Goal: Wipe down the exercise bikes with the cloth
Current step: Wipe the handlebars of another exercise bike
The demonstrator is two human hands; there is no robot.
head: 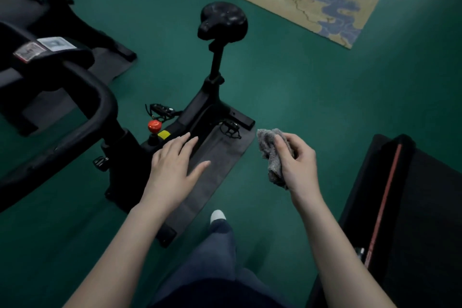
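Two hands out front. Right hand (pixel 297 160) grips grey cloth (pixel 271 155), bunched, held over green floor (pixel 312 97) just off mat's (pixel 215 170) right edge. Left hand (pixel 175 165) flat, fingers straight, empty, nearer bike frame (pixel 200 110). Bike long axis runs fwd-left; saddle (pixel 223 21) at far end. Judged: cloth must cross left to reach frame.

Black exercise bike (pixel 200 112) on a dark mat (pixel 215 170) over green floor (pixel 300 87), left hand (pixel 172 167) flat above the frame, right hand (pixel 297 160) holding a crumpled grey cloth (pixel 268 147)
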